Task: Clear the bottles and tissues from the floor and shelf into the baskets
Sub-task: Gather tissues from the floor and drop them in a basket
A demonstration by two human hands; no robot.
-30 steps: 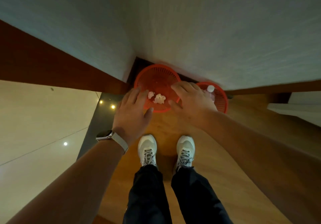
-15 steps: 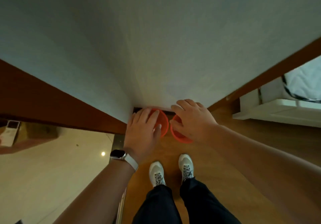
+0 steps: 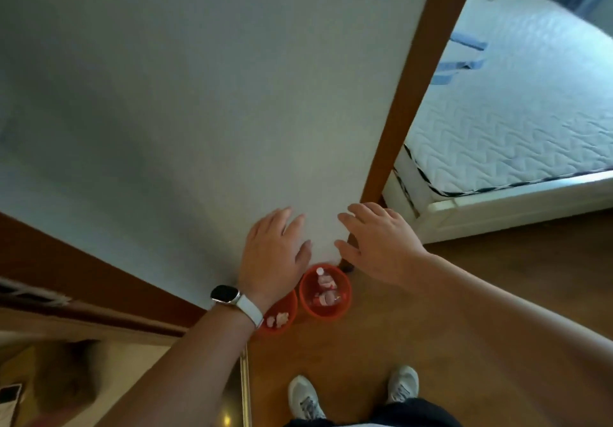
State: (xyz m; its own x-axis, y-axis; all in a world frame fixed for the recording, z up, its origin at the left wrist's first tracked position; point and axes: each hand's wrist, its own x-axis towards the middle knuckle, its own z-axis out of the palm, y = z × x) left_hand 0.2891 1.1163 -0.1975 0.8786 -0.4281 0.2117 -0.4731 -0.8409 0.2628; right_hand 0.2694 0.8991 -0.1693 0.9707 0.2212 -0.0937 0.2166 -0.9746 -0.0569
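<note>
Apparently the sorting step is finished: both hands hang empty above the floor (image 3: 464,310), the left hand (image 3: 272,254) and right hand (image 3: 381,247) with fingers spread and holding nothing. Bottles (image 3: 325,289) lie in the right basket (image 3: 343,307), tissues (image 3: 278,320) in the left basket (image 3: 290,300), both at the wall's foot. Next calls for scanning shelf and floor, both largely out of view.

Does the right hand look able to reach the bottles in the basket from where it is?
Probably yes. The right hand is open and empty, and the basket holding the bottles stands open-topped on the floor below it, nothing covering it. The person would likely need to bend down.
</note>
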